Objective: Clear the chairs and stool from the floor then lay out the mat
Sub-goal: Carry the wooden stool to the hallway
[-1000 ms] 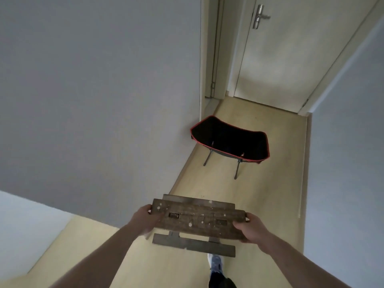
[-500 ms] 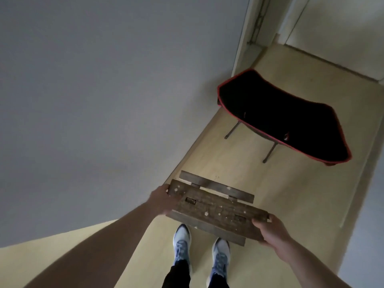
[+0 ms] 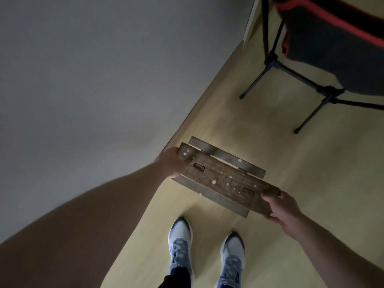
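Note:
I hold a small dark wooden stool [image 3: 225,179] above the floor, its paint-flecked top facing up at me. My left hand [image 3: 173,163] grips its left end, close to the wall. My right hand [image 3: 283,206] grips its right end, fingers curled over the top edge. A black folding chair with red trim [image 3: 336,53] stands on thin black legs at the upper right, beyond the stool. No mat is in view.
A grey wall [image 3: 93,80] runs along the left, meeting the light wooden floor [image 3: 301,167] at a skirting line beside the stool. My two feet in pale blue trainers [image 3: 180,246] stand just below the stool.
I have stepped closer to the folding chair and tilted my view further down. The stool sits lower and nearer the chair's legs, both hands still holding its ends.

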Tool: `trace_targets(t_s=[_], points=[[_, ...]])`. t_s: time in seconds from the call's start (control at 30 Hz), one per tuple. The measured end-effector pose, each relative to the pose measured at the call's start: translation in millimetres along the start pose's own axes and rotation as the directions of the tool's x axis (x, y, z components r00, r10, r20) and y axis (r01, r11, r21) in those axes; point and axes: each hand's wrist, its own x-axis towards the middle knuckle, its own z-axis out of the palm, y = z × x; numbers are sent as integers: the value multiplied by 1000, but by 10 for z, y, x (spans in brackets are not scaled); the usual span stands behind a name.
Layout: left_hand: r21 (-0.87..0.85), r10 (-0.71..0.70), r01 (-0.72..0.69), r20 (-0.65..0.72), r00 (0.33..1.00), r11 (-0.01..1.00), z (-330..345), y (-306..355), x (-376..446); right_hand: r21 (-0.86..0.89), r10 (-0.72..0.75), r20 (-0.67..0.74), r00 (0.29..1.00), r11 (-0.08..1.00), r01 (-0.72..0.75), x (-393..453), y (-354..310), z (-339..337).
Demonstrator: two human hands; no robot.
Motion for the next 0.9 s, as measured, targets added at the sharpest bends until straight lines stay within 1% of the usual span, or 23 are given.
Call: trace_targets(t_s=[0.1,0.23,0.33,0.4,0.47,0.57,0.67,0.7,0.73,0.83,0.9], points=[[106,40,-39,-9,999,994,-11,144,306,28,7,-4,1000,1000,-7,273,-76,150],[184,77,-75,-6,997,980,-48,273,619,69,22,-13,1000,997,-21,555,-186,297],[92,59,-55,-40,997,994,-48,288,850,73,16,-17,1000,997,-15,702,-262,393],[41,46,-45,-31,998,998,-18,272,941,65,21,-15,1000,998,-20,763,-295,428],[8,40,-40,-8,999,999,10,261,998,61,26,0,1000,998,-26,803,-334,465],[-103,37,-31,63,997,994,42,228,1008,79,44,25,999,996,-46,813,-357,497],[-100,47,-38,90,995,994,42,137,996,84,49,13,999,995,-50,787,-361,516],[-92,48,-40,88,995,995,31,114,971,60,41,-6,999,997,-41,769,-342,530],[-61,59,-55,72,996,997,10,102,925,-1,20,-35,999,1000,-20,727,-331,537],[123,111,-110,-4,994,986,-40,65,668,-277,-87,-73,994,959,64,426,-333,517],[187,115,-119,32,993,975,-18,24,403,-426,-150,-14,989,895,130,106,-332,526]])
